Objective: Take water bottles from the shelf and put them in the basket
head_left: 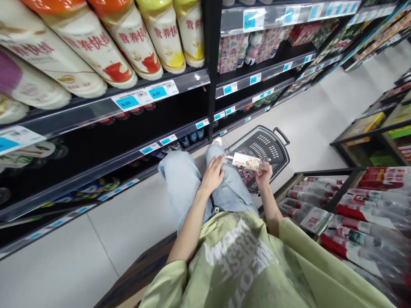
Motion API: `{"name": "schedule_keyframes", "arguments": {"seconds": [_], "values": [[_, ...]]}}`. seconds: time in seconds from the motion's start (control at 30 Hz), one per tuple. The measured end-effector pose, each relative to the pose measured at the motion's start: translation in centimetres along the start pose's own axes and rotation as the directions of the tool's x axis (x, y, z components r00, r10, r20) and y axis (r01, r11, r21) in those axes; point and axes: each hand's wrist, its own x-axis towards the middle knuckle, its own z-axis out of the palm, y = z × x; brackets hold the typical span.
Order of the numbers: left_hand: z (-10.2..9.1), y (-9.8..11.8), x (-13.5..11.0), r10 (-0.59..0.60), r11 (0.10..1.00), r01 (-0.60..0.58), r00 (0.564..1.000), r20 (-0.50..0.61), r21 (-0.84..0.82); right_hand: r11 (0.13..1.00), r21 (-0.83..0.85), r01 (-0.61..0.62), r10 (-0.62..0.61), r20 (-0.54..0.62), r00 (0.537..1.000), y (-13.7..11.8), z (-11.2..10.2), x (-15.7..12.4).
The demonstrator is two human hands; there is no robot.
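A clear plastic bottle [246,161] with a white, colourful label lies level above my knee and the basket. My right hand [263,174] is closed round its right end. At the bottle's other end, my left hand [212,174] rests over my thigh with fingers stretched out. Its fingertips come up to the bottle; whether they touch it I cannot tell. Below the bottle, a dark grey shopping basket [278,147] with a handle stands on the floor. Several red-capped items [246,174] show inside it.
Shelves with price tags [160,90] run along the left, holding large white drink bottles [130,40] on an upper level. Packs of bottles [369,226] are stacked close on my right. Pale floor tiles [308,124] stretch along the aisle past the basket.
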Motion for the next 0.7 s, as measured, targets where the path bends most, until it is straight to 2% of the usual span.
{"name": "schedule_keyframes", "arguments": {"seconds": [0.1,0.23,0.43,0.5,0.6,0.7], "values": [[0.1,-0.1,0.1,-0.007,1.0,0.007,1.0,0.025,0.017,0.99,-0.058,0.127,-0.13,-0.053,0.99,-1.1,-1.8,2.0],[0.0,0.0,-0.1,-0.025,0.999,0.024,0.999,0.024,0.025,0.932,-0.24,0.271,-0.297,-0.079,0.952,-2.0,-3.9,5.2],[-0.3,0.3,-0.6,-0.043,0.998,0.042,0.999,0.027,0.043,0.86,-0.473,0.19,-0.296,-0.16,0.942,-2.1,-5.9,10.1],[-0.4,0.4,-0.7,-0.048,0.997,0.046,0.998,0.032,0.054,0.819,-0.545,0.179,-0.307,-0.153,0.939,-1.8,-6.6,11.6],[-0.5,0.6,-0.8,-0.037,0.997,0.034,0.998,0.041,0.064,0.685,-0.704,0.186,-0.328,-0.07,0.942,-1.3,-7.8,13.9],[-0.6,1.0,-1.0,-0.017,0.996,0.013,0.999,0.044,0.088,0.448,-0.875,0.185,-0.353,0.017,0.935,-0.9,-8.7,16.5]]}}
